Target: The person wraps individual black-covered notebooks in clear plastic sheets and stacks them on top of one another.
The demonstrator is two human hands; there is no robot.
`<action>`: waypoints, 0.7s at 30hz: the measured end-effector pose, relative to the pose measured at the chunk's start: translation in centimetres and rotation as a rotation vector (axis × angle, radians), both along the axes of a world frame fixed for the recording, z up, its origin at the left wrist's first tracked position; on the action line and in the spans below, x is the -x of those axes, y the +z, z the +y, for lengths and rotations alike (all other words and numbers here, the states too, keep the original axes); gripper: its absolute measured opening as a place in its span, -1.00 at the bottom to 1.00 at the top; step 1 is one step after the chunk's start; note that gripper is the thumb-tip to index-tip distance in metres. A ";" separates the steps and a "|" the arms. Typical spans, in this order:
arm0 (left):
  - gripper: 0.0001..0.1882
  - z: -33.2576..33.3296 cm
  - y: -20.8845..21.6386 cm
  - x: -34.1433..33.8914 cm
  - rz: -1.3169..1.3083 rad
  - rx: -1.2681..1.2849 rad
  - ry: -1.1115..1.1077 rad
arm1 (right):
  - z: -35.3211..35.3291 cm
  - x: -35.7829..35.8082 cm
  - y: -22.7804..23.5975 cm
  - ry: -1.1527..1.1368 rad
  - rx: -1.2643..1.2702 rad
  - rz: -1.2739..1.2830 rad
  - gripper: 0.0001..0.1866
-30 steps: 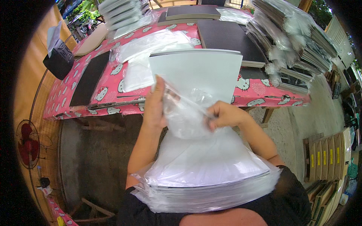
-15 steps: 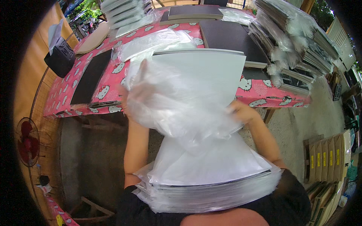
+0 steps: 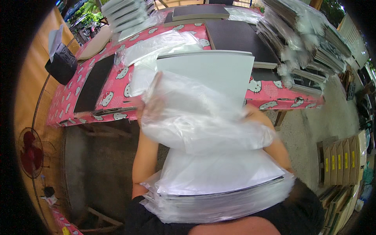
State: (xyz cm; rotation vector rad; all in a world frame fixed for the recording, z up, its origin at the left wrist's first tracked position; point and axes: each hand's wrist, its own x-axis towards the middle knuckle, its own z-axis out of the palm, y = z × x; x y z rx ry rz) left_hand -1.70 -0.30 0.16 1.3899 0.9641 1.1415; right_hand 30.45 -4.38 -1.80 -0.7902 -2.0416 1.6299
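A large clear plastic bag (image 3: 199, 117) is spread wide in front of me, blurred with motion. My left hand (image 3: 152, 102) grips its left edge and shows dimly through the film. My right hand (image 3: 252, 112) holds the right side, mostly hidden behind the bag; only the forearm below it is plain. Behind the bag a white flat board (image 3: 213, 70) stands on its edge, its top rim dark. On my lap lies a thick stack of white boards in plastic sleeves (image 3: 219, 188).
A table with a pink patterned cloth (image 3: 117, 84) stands ahead, bearing black sheets (image 3: 93, 84), loose clear bags (image 3: 156, 45) and tall piles of wrapped boards (image 3: 309, 51). A red fan (image 3: 31, 154) is at the left, cardboard boxes (image 3: 340, 164) at the right.
The bag was bunched small between my hands; it has been shaken out and now billows wide across the white board, hiding both hands.
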 end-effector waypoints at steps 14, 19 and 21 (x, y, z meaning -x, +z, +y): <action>-0.63 1.6 4.1 -0.3 -0.555 0.187 0.175 | 3.8 0.7 6.8 -0.922 -0.684 -0.103 -0.36; -0.69 -3.7 8.4 -2.6 -0.190 -0.484 0.190 | 0.0 -1.3 8.1 -0.906 -0.935 -0.085 -0.48; -0.75 -3.8 7.3 -1.6 -0.138 -0.483 0.337 | -2.1 -2.3 8.8 -0.745 -0.210 0.253 -0.60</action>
